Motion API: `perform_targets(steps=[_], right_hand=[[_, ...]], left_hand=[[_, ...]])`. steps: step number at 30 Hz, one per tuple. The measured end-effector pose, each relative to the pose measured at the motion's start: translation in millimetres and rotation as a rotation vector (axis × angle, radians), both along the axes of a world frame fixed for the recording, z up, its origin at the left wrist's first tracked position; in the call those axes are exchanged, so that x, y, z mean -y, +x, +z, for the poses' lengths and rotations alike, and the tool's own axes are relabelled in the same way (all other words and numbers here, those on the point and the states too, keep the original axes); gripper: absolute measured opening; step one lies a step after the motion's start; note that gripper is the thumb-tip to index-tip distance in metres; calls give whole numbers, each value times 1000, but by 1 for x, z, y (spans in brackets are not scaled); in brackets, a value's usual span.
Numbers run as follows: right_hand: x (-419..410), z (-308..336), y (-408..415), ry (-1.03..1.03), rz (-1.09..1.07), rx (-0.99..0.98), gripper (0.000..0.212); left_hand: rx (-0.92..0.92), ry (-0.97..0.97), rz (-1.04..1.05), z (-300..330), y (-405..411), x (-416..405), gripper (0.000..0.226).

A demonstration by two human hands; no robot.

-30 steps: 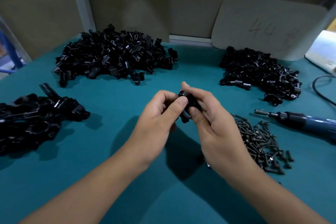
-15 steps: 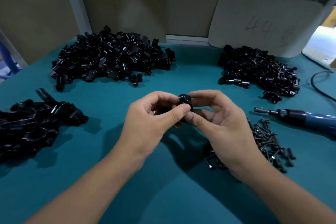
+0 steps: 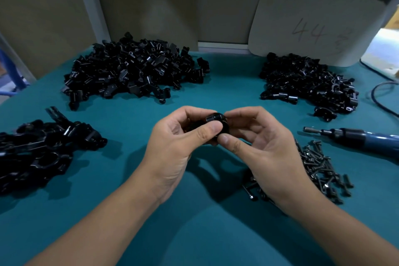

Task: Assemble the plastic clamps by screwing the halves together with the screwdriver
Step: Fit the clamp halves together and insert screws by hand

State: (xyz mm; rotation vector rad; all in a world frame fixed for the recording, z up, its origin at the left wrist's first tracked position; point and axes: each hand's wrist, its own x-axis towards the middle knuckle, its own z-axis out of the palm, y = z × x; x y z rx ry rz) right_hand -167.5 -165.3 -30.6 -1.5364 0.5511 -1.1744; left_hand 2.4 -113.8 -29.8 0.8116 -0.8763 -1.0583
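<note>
A: Where is the clamp (image 3: 216, 125) now?

B: Up off the table (image 3: 133, 121), in the middle, between both hands. The left hand (image 3: 181, 144) pinches it with thumb and curled fingers (image 3: 190, 112). The right hand (image 3: 257, 147) pinches the other side the same way.

A: What step is this?

B: I think the two halves are being fitted together. The hands hide the join, so I can't be sure they line up.

A: And next?

B: A screw. The screws (image 3: 319, 166) lie just right of the clamp, under the right hand. The screwdriver (image 3: 356, 137) lies past them, farther right. One hand must let go to fetch them while the other holds the halves tight.
</note>
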Motion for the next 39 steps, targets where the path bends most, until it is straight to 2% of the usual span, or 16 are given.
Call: perform_targets(steps=[5, 8, 12, 14, 16, 19, 21, 23, 25, 28, 31, 33, 36, 39], right_hand=[[-2, 7, -3, -47, -20, -103, 38], [6, 18, -20, -240, -240, -380, 23], [27, 23, -47, -416, -477, -732, 17], [36, 25, -55, -435, -458, -864, 11], [38, 28, -57, -480, -344, -951, 7], [34, 27, -50, -552, -181, -1090, 19], [34, 28, -50, -601, -202, -1141, 26], [34, 31, -54, -571, -257, -1083, 31], [34, 29, -52, -548, -221, -1105, 35], [34, 21, -45, -564, -184, -1225, 27], [35, 18, -45, -590, -163, -1210, 11], [35, 16, -47, -548, -147, -1112, 10], [32, 11, -43, -330, -141, -714, 15], [30, 11, -34, -127, -6, -272, 20]], left_hand=[[-8, 21, 9, -1, 2, 1, 18], [-11, 56, 43, -1, 4, 2, 24], [-59, 105, 68, -1, 8, 3, 36], [-90, 117, 72, -2, 9, 4, 38], [-102, 125, 70, -2, 9, 5, 39], [-88, 137, 74, -2, 9, 5, 40], [-74, 147, 79, -3, 9, 5, 40], [-61, 158, 77, -3, 9, 5, 41], [-46, 167, 83, -3, 9, 5, 41], [-9, 178, 94, -4, 9, 5, 39], [51, 186, 101, -4, 8, 4, 37], [120, 185, 119, -4, 6, 4, 34], [268, 169, 144, -5, 2, 3, 27], [363, 131, 132, -5, 0, 1, 27]])
